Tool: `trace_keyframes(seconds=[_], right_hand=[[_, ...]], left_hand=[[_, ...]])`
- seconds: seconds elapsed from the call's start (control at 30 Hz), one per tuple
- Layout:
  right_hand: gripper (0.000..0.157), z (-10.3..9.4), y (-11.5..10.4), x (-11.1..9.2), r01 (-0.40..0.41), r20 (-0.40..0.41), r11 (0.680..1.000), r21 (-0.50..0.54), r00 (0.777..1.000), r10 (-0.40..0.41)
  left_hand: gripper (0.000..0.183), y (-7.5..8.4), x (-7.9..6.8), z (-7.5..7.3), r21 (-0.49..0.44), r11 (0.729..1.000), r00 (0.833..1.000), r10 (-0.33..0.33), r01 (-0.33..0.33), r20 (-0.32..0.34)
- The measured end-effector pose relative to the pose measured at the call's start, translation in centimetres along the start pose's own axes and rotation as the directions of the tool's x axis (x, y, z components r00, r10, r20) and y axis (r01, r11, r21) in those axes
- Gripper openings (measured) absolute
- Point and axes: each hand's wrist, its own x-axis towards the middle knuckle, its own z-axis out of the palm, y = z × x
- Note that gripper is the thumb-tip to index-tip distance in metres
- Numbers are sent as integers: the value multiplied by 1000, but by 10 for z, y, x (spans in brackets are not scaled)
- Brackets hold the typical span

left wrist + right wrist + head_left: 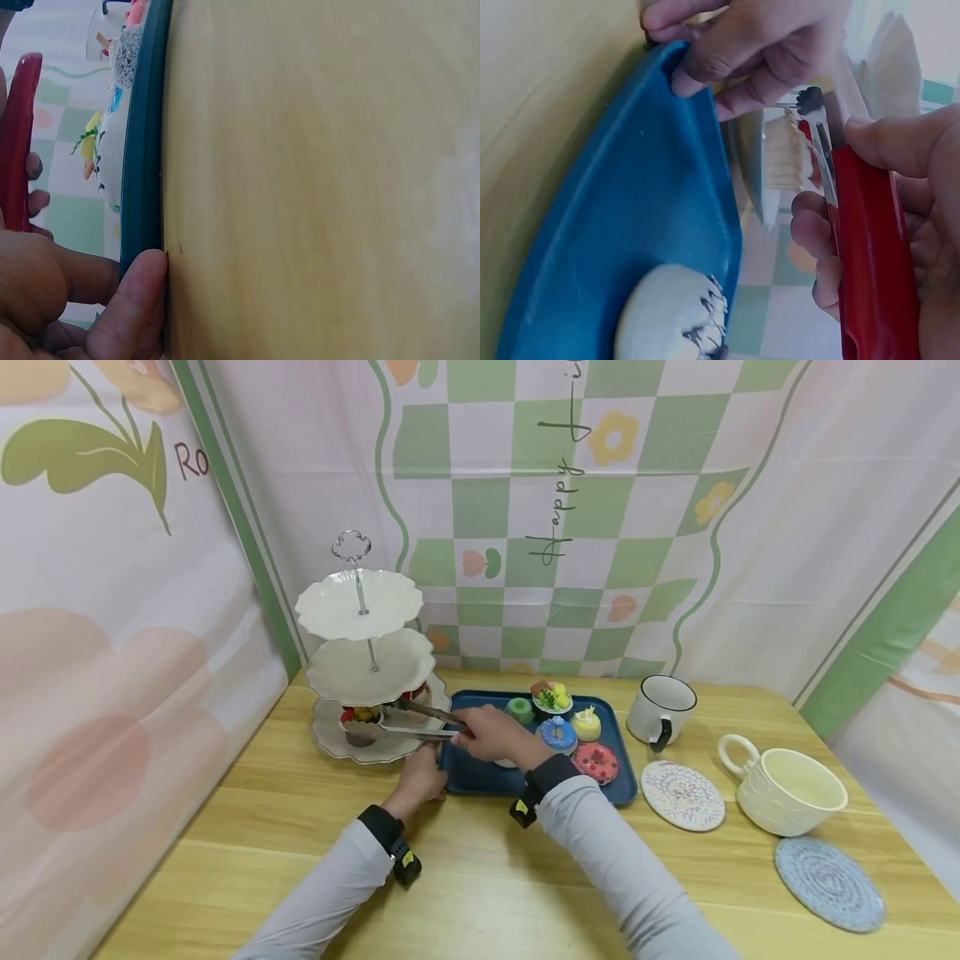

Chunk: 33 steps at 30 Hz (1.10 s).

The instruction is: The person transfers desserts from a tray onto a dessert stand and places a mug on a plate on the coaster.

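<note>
My right hand (491, 735) grips metal tongs (427, 734) by their red handle (874, 255). The tongs reach left over the bottom plate of a white three-tier stand (358, 602). Their arms are spread apart, near a fruit-topped cupcake (361, 735) and a second cupcake (422, 695), both partly hidden by the middle plate. Whether the tongs touch either one, I cannot tell. My left hand (417, 779) pinches the near left corner of the blue tray (480, 781) between thumb and fingers. A white dome-shaped cake (671, 315) with dark drizzle sits on the tray.
On the tray also stand a blue donut (557, 734), a pink donut (596, 763), a yellow cake (586, 723), a green cake (519, 710) and a fruit bowl (551, 697). To the right are an enamel mug (660, 710), a cream cup (791, 789) and two coasters (682, 795).
</note>
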Motion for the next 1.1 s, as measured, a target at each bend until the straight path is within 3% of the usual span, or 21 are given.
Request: trace_keyframes(seconds=[0.1,0.37,0.53,0.8,1.1], right_hand=[[37,-4,3,-5,4,-10,1000,-12,1000,-4],[38,-8,9,-19,22,-51,995,-101,998,-27],[40,-11,10,-30,27,-76,988,-149,996,-39],[40,-26,16,-49,16,-139,992,-127,990,-33],[43,-31,35,-69,-39,-144,996,-85,989,27]], left_hand=[[8,0,-1,0,6,1000,1000,1,-1,0],[7,2,-1,-1,6,1000,1000,-10,10,-5],[9,2,-2,-1,0,1000,1000,-13,13,-7],[15,5,-3,-3,-21,1000,1000,-20,21,5],[28,4,-3,-3,-38,998,999,-50,51,23]])
